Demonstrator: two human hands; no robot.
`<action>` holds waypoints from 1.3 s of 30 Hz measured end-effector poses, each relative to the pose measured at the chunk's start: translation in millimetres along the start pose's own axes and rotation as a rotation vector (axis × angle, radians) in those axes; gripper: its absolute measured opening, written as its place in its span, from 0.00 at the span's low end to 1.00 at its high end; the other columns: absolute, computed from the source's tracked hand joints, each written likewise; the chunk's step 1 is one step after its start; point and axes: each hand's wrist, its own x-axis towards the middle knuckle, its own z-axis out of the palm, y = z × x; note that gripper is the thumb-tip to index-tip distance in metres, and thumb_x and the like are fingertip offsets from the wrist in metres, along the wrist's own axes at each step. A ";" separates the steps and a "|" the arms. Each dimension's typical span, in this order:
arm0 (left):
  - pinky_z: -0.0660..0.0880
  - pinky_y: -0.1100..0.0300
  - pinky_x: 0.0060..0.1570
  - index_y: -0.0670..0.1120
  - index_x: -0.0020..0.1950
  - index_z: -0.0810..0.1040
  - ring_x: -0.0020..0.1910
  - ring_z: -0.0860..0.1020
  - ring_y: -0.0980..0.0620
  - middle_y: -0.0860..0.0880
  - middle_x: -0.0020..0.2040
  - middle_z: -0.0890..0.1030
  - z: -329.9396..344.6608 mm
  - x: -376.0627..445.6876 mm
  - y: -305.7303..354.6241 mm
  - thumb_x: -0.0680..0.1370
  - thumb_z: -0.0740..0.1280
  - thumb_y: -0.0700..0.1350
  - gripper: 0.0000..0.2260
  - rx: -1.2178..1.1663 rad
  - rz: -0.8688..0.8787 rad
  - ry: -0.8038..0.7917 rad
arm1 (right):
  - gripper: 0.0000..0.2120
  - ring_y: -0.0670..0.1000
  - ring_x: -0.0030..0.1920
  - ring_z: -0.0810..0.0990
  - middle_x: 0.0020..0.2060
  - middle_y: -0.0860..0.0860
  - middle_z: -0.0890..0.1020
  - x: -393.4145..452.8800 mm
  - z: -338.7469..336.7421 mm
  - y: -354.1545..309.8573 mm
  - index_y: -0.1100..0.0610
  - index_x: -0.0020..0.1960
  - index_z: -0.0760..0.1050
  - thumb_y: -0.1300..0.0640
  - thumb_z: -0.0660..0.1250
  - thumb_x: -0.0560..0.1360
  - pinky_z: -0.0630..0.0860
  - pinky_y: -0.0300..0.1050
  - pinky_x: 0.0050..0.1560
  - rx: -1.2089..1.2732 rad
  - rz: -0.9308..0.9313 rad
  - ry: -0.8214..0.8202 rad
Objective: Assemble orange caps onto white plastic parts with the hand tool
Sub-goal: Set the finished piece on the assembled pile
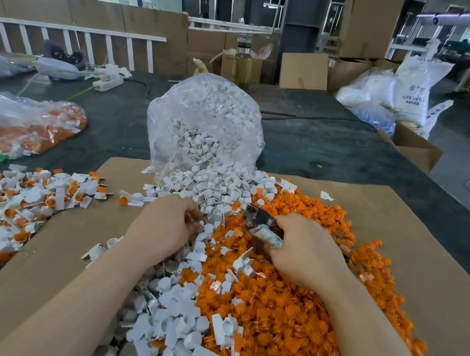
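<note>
White plastic parts (179,304) and orange caps (295,303) lie heaped together on a cardboard sheet (416,235) over the tabletop (334,151). The right hand (304,251) grips the metal hand tool (260,225); the left hand (165,225) curls into the white pile, its hold unclear. A clear bag (204,126) spills white parts behind. Finished pieces (16,210) sit left; bare cardboard lies right.
</note>
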 end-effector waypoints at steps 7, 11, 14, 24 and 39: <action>0.73 0.65 0.32 0.54 0.45 0.74 0.33 0.78 0.60 0.56 0.39 0.80 -2.0 -2.4 11.0 0.77 0.67 0.48 0.04 -0.252 -0.060 0.110 | 0.06 0.44 0.36 0.73 0.37 0.43 0.75 -2.9 -5.6 -3.6 0.47 0.42 0.70 0.49 0.67 0.75 0.68 0.40 0.32 0.165 0.005 0.154; 0.82 0.55 0.41 0.40 0.55 0.75 0.37 0.84 0.52 0.47 0.39 0.86 -12.2 -3.4 28.8 0.78 0.64 0.38 0.07 -1.066 -0.320 -0.036 | 0.06 0.44 0.36 0.73 0.36 0.43 0.74 -3.1 -6.4 -7.4 0.47 0.42 0.71 0.50 0.67 0.75 0.65 0.38 0.32 0.235 -0.007 0.258; 0.78 0.61 0.32 0.38 0.54 0.75 0.32 0.80 0.51 0.45 0.36 0.82 -19.6 -8.9 41.0 0.77 0.61 0.39 0.08 -1.442 -0.430 -0.227 | 0.08 0.44 0.36 0.72 0.36 0.43 0.73 -3.5 -7.5 -9.9 0.49 0.41 0.70 0.51 0.68 0.75 0.63 0.38 0.33 0.311 -0.018 0.337; 0.75 0.62 0.31 0.42 0.45 0.84 0.29 0.76 0.54 0.49 0.31 0.80 -7.2 -23.1 64.5 0.68 0.74 0.55 0.17 -1.335 -0.395 -0.256 | 0.02 0.47 0.38 0.79 0.36 0.48 0.81 -9.4 -14.5 -20.0 0.51 0.46 0.78 0.55 0.70 0.75 0.76 0.41 0.36 0.808 -0.038 0.427; 0.81 0.63 0.35 0.41 0.46 0.83 0.37 0.85 0.50 0.43 0.38 0.86 -8.9 -34.4 83.1 0.73 0.74 0.37 0.03 -1.462 -0.318 0.090 | 0.03 0.42 0.39 0.79 0.36 0.44 0.80 -6.5 -11.1 -24.7 0.52 0.48 0.78 0.54 0.71 0.75 0.75 0.36 0.38 0.876 -0.052 0.517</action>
